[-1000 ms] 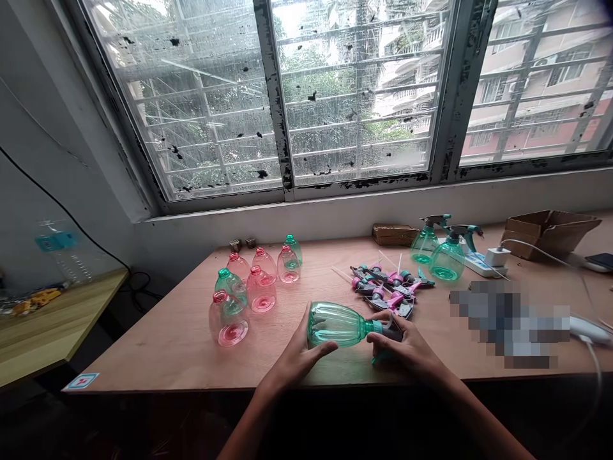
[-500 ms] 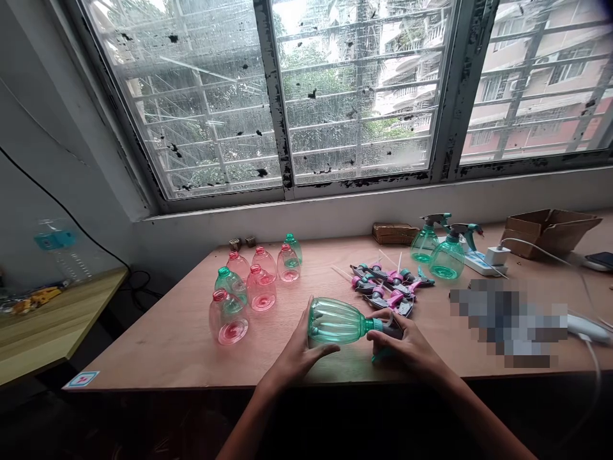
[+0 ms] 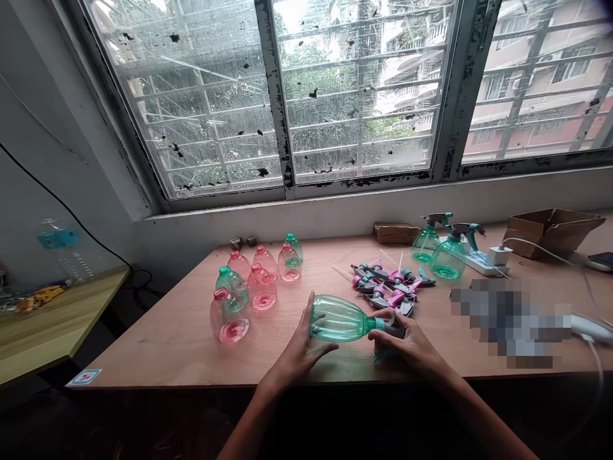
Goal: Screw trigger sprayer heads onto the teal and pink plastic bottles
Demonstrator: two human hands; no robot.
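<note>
A clear green spray bottle (image 3: 339, 318) lies on its side in the air above the table's front, its neck toward the right. My left hand (image 3: 306, 345) is closed around its base, with fingers behind and thumb along the lower side. At the neck, my right hand (image 3: 405, 342) grips the grey and green trigger sprayer head (image 3: 393, 327), which meets the bottle's mouth. The fingers partly hide this head, and its green trigger points down. Behind the bottle lies a pile of pink, grey and green sprayer heads (image 3: 390, 287) with thin white tubes.
Several open pink bottles (image 3: 263, 291) and green bottles (image 3: 231, 284) stand at left. Two green bottles with sprayers (image 3: 448, 255) stand back right, near a power strip (image 3: 486, 262) and a cardboard box (image 3: 550, 233). A blurred patch (image 3: 512, 326) covers something at right.
Both hands keep hold of the bottle and its sprayer head, almost in the same place. The whole view has shifted very slightly; the things on the table have not moved.
</note>
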